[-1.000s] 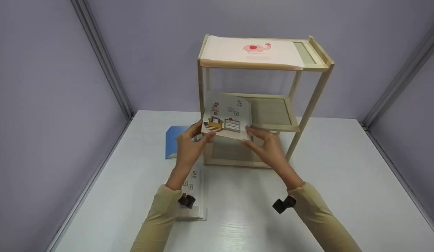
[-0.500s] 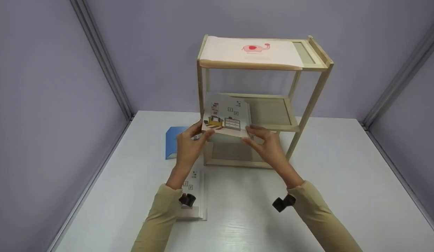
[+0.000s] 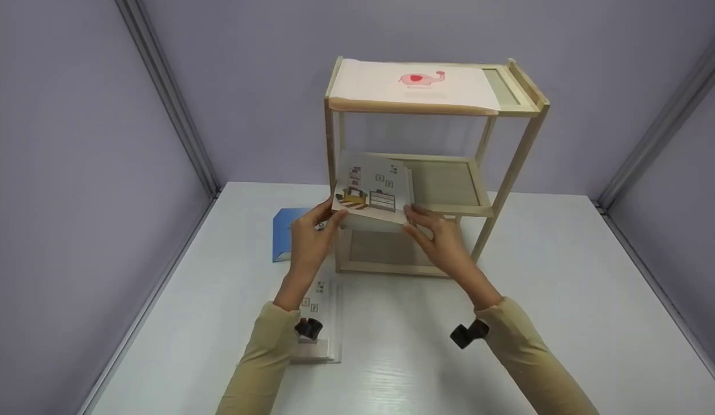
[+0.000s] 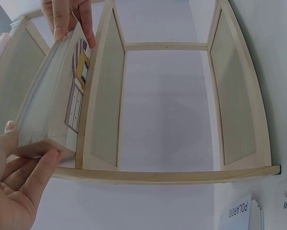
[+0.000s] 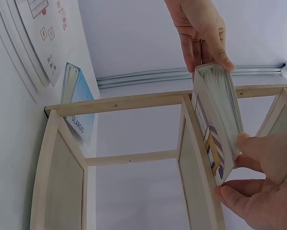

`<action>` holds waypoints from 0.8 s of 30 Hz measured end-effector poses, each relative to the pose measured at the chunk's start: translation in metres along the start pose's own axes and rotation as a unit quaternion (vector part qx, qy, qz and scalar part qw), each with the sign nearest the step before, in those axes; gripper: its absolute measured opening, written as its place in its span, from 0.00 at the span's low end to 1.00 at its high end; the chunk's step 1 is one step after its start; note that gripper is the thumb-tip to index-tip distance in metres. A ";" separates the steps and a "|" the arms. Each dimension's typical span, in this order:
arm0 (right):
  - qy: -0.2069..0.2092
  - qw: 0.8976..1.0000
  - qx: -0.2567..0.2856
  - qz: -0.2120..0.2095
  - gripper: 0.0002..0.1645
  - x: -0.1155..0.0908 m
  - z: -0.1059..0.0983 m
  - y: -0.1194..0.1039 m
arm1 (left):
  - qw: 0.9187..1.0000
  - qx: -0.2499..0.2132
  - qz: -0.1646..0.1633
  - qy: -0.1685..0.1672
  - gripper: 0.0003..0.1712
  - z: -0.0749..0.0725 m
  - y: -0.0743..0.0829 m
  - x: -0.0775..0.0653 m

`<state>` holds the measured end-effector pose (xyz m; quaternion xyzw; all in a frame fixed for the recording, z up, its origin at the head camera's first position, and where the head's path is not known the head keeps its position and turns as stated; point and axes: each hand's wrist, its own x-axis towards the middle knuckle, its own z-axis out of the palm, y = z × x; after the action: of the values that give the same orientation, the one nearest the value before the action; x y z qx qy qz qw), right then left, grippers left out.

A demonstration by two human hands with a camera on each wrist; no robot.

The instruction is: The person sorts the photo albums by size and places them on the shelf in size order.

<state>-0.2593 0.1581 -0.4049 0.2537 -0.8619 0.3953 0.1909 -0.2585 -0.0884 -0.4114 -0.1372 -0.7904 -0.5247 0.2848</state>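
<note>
A thick book (image 3: 372, 187) with a light cover, printed with a yellow vehicle and small squares, is held between both hands at the left of the middle shelf (image 3: 450, 178). My left hand (image 3: 312, 239) grips its left near corner, thumb at the near edge. On the other side, my right hand (image 3: 441, 236) pinches the right near corner. In the left wrist view, the page block of the book (image 4: 50, 96) faces the camera, close to the shelf edge. The right wrist view shows the book (image 5: 217, 100) between the two hands; whether it touches the shelf I cannot tell.
The wooden rack (image 3: 516, 161) has a white sheet (image 3: 369, 83) with a pink elephant draped over its top. A blue book (image 3: 282, 230), marked POLAROID, stands left of the rack. Light-covered books (image 3: 326, 294) lie stacked near the left forearm on the white table (image 3: 536, 276).
The near edge of the book has risen slightly and moved forward, and more of its lower side shows. Both hands keep their hold. The rack and the other books stay in place.
</note>
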 end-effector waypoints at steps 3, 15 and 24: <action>-0.005 1.000 0.008 -0.004 0.25 0.000 0.000 0.001 | 1.000 -0.004 0.003 0.004 0.27 0.000 -0.001 0.000; 0.038 0.999 0.010 -0.023 0.21 0.002 0.004 0.003 | 1.000 -0.003 0.018 0.009 0.24 0.000 -0.002 0.002; 0.029 0.999 0.025 0.011 0.21 0.004 0.004 0.002 | 0.999 0.017 0.025 0.019 0.20 -0.002 -0.003 0.004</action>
<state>-0.2638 0.1549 -0.4060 0.2376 -0.8485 0.4259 0.2056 -0.2629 -0.0912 -0.4106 -0.1422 -0.7899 -0.5064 0.3154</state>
